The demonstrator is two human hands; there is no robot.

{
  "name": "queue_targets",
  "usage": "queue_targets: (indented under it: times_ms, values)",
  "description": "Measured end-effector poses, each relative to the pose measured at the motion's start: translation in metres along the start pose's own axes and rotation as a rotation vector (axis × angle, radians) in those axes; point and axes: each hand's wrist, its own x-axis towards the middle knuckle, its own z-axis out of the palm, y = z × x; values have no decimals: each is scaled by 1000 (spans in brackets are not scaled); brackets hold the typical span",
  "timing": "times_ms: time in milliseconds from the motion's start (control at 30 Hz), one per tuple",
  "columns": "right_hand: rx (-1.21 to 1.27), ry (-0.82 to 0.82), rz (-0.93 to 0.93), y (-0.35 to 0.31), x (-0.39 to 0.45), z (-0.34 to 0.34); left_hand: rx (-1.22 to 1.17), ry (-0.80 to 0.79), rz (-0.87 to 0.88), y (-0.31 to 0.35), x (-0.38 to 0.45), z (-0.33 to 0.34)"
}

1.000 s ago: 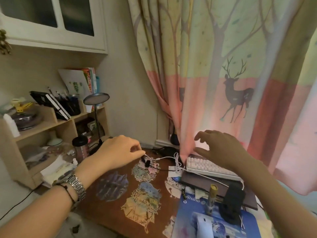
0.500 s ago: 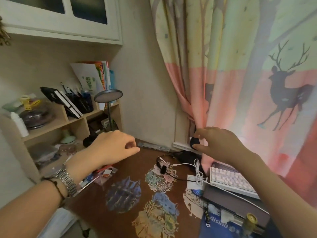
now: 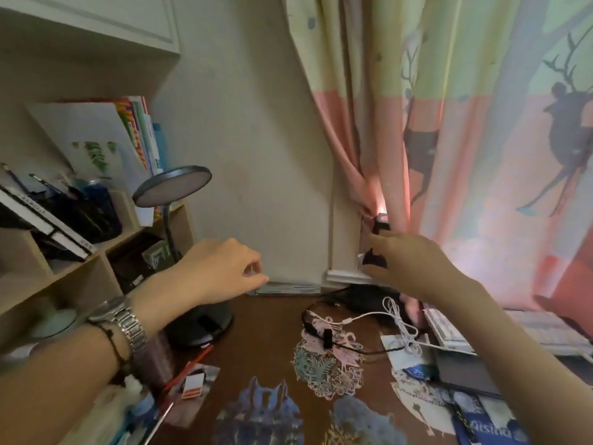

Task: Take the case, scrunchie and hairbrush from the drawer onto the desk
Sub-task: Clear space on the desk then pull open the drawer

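No drawer, case, scrunchie or hairbrush shows in the head view. The brown desk [image 3: 266,342] lies below me, partly covered with paper cut-outs. My left hand [image 3: 221,271], with a metal watch on the wrist, hovers over the desk's back left. Its fingers are loosely curled in and hold nothing. My right hand [image 3: 410,264] is raised at the window sill, thumb and fingers apart. A small dark object [image 3: 373,260] on the sill shows in the gap between them; I cannot tell whether they touch it.
A desk lamp [image 3: 173,187] stands just under my left forearm, beside a wooden shelf unit [image 3: 80,268] with books and pens. White cable [image 3: 398,316], a black earphone wire [image 3: 324,332] and a keyboard [image 3: 446,329] lie right of centre. A deer-print curtain [image 3: 465,155] hangs behind.
My view has swung left and up towards the wall corner. Both hands stayed raised; the right hand now sits at the window sill by the dark object instead of over the keyboard.
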Motion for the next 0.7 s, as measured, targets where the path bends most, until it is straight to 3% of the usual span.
queue_targets:
  times_ms: [267, 433, 700]
  values:
    - [-8, -86, -10, -57, 14, 50, -27, -44, 86, -46, 2, 46]
    - [49, -95, -113, -101, 6, 121, -49, 16, 73, -52, -34, 111]
    - [-19, -103, -127, -166, -92, 209, -50, 83, 52, -36, -131, 208]
